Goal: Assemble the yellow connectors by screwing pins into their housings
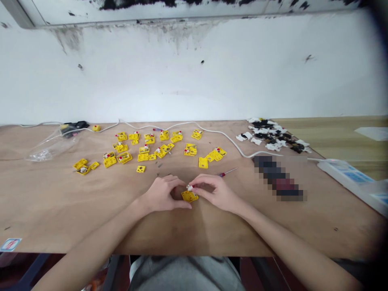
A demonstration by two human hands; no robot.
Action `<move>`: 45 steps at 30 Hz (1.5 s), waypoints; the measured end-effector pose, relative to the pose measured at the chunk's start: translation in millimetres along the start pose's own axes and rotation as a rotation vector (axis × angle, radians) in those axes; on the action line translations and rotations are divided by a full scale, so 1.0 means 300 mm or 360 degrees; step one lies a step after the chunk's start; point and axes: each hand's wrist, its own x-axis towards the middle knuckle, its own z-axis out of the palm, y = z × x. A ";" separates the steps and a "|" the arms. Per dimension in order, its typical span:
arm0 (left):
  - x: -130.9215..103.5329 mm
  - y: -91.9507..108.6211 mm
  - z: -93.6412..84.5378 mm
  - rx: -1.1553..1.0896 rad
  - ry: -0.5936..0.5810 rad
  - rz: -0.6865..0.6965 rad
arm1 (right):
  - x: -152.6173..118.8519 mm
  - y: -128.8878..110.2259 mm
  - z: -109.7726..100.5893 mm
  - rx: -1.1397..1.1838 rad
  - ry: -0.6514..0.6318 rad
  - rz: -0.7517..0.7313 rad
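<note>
In front of me a small open yellow plastic case half (pixel 188 197) lies on the table, its inside facing up. My right hand (pixel 218 193) pinches a small white part (pixel 190 187) between thumb and fingertips, just over the case's far edge. The fingers partly cover this part, so its exact kind is unclear. Curved round the left side of the case is my left hand (pixel 163 194), thumb and forefinger apart with nothing visibly held. Whether its thumb touches the case I cannot tell. Beyond my right hand lies a screwdriver (pixel 228 172) with a red handle.
Several opened yellow cases (pixel 143 157) with white and red parts spread across the table's far half. Black and white pieces (pixel 268 135) are heaped at the back right. A white cable (pixel 226 138) runs to a power strip (pixel 348 173). A clear plastic bag (pixel 50 150) lies back left.
</note>
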 end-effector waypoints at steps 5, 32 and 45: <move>-0.004 0.023 0.005 -0.0005 0.0210 0.0009 | -0.003 -0.002 0.027 -0.0099 0.0074 -0.0002; -0.007 0.002 -0.024 0.0141 -0.0188 0.0218 | 0.003 -0.002 -0.042 -0.0193 0.0040 -0.0145; -0.012 0.034 0.007 0.0249 -0.0001 0.0051 | 0.003 0.000 -0.038 -0.0095 0.0042 -0.0060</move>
